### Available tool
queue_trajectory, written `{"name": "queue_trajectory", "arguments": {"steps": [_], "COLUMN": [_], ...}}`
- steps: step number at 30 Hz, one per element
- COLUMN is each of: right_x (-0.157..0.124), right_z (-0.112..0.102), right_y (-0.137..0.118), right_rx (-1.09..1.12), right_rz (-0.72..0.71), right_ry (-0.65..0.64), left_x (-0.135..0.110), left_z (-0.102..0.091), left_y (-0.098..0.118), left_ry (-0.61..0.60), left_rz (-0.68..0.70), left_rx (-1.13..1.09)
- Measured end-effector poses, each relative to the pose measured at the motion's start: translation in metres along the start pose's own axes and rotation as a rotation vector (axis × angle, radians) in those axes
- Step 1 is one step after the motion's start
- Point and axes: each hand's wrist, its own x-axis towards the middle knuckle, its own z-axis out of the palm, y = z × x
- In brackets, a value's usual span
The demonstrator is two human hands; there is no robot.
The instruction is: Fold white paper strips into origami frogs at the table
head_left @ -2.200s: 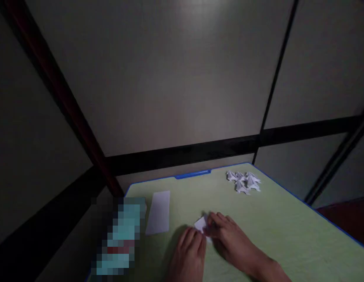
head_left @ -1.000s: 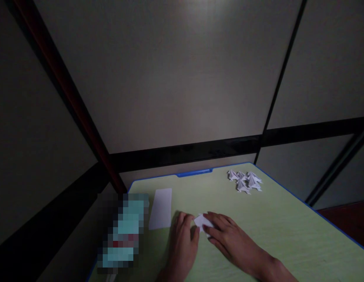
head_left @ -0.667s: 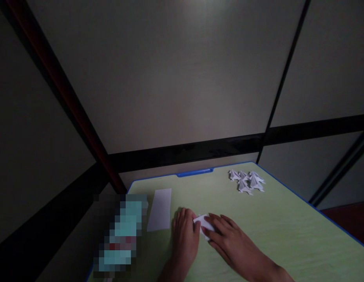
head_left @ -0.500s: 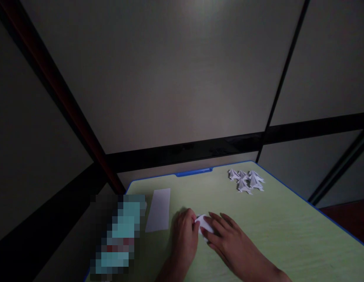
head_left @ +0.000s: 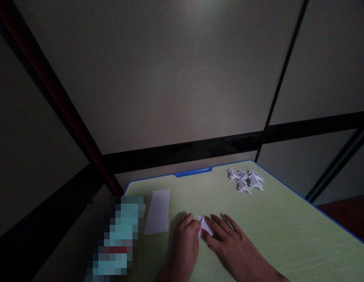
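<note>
While my right hand (head_left: 229, 242), fingers spread, steadies the folded paper (head_left: 208, 227), my left hand (head_left: 185, 239) pinches its left edge, apparently mid-fold, which likely calls next for firm pressing.

The table (head_left: 287, 219) is green (the folded paper (head_left: 207, 226) white)

Matt folded paper (head_left: 208, 228), wood-grained tabletop (head_left: 287, 227)

Setting: looks like a home room (head_left: 182, 78), dimly lit. Evidence: 1 light-green table (head_left: 287, 227) with blue edging (head_left: 193, 172), close to tall, wardrobe-like panels (head_left: 170, 98) with dark bands (head_left: 184, 152).
</note>
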Motion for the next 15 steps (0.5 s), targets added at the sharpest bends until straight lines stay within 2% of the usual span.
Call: {"name": "queue_trajectory", "arguments": {"steps": [5,10,15], "right_x": [-0.0004,0.002,0.0032], "right_z": [0.004,0.0018,0.004], "right_y": [0.0017,0.0011,-0.0022], "right_rx": [0.03,0.008,-0.013], "right_rz": [-0.004,-0.028,-0.033], "right_ry": [0.03,-0.003,0.061], "left_x": [0.0004,0.0027,0.0052], "left_z": [0.0003,0.0006,0.0005], "left_y": [-0.0003,-0.0002,-0.0011], "left_ry": [0.002,-0.003,0.008], "left_rz": [-0.02,-0.08,-0.082], "left_rx": [-0.024,-0.103,-0.13]}}
